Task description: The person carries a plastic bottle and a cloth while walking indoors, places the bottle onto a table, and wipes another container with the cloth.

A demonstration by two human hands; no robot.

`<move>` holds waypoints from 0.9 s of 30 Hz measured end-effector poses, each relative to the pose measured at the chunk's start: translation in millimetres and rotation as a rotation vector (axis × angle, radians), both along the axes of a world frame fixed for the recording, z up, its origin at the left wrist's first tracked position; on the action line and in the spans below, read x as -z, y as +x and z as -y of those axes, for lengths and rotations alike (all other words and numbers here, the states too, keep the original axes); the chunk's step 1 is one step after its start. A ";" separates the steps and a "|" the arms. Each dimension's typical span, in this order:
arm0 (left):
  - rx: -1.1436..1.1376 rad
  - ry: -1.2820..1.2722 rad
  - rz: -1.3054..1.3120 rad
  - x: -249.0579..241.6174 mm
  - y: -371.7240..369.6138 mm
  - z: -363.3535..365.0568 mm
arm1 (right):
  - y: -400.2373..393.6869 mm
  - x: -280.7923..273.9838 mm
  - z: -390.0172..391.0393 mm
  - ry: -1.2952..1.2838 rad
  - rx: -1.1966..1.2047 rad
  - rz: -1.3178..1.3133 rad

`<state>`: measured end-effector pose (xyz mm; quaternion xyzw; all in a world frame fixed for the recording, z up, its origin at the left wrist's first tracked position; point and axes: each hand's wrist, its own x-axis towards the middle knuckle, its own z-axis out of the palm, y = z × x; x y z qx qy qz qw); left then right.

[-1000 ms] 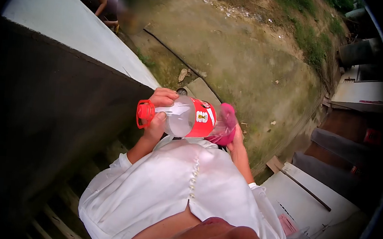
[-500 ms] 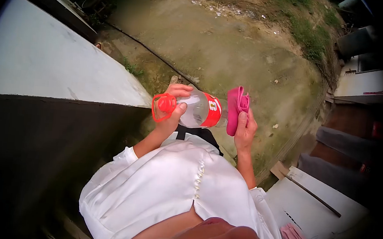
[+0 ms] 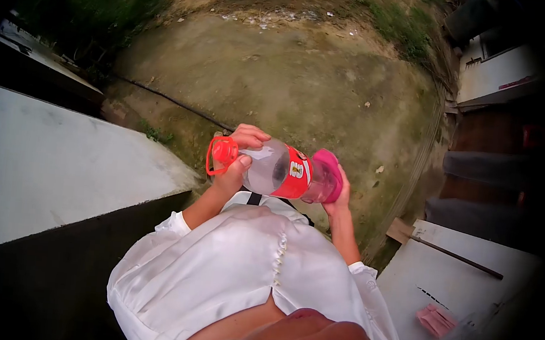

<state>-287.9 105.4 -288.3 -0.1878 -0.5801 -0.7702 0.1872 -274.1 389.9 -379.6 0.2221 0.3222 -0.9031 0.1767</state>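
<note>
A clear plastic bottle [image 3: 265, 167] with a red label, a red cap and a red carrying ring lies sideways in front of my white shirt. My left hand [image 3: 237, 160] is closed around its neck end, thumb on the near side and fingers on the far side. At the bottle's base, my right hand [image 3: 340, 195] presses a folded pink cloth [image 3: 329, 168] against the plastic. The fingers of that hand are partly hidden behind the cloth.
Mossy concrete ground [image 3: 292, 94] spreads ahead, crossed by a dark hose [image 3: 168, 98]. A white wall [image 3: 65, 165] stands at left. On the right are a white surface [image 3: 459, 264] with a stick [image 3: 459, 257] and a pink packet [image 3: 435, 321].
The pink cloth has come against the bottle's base and now wraps its end. My right hand has turned and moved slightly left and down. The view has shifted.
</note>
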 end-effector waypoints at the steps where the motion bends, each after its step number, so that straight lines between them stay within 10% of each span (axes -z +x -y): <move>1: -0.010 0.044 -0.015 7.7 -8.7 -3.3 | -6.9 5.2 3.4 -0.027 0.042 -0.049; 4: -0.077 0.164 0.102 19.9 -37.2 -14.3 | -15.4 36.5 8.8 -0.293 0.048 -0.006; 9: -0.221 0.239 0.214 62.7 -102.0 -5.8 | -67.3 109.8 -0.1 0.136 -0.116 0.117; 14: -0.408 -0.496 -0.017 124.7 -151.8 39.7 | -174.8 147.9 5.1 0.244 0.075 0.100; 21: -0.401 -0.661 -0.074 177.2 -195.1 38.6 | -291.2 93.0 141.9 0.872 -0.450 -1.357; 27: -0.447 -0.549 -0.125 187.5 -226.1 42.6 | -370.2 184.7 154.8 0.730 -0.784 -0.970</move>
